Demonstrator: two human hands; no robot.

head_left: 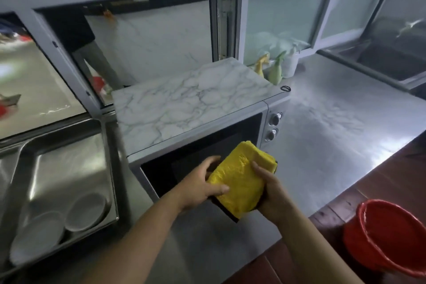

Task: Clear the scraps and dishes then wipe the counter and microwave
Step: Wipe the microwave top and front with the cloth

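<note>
A folded yellow cloth [242, 180] is held in front of the microwave's dark door. My left hand [200, 184] grips its left edge, thumb on top. My right hand [269, 189] grips its right side, fingers curled round it. The silver microwave [260, 108] stands on the steel counter [334, 134], its top covered in a marble pattern and two knobs [274, 125] on its right. Two white dishes [85, 212] lie in the steel sink [69, 157] at the left.
Three spray bottles [276, 69] stand behind the microwave by the window. A red bucket [391, 235] sits on the floor at the lower right. A second sink [391, 62] lies at the far right. Cabinet frames rise behind the counter.
</note>
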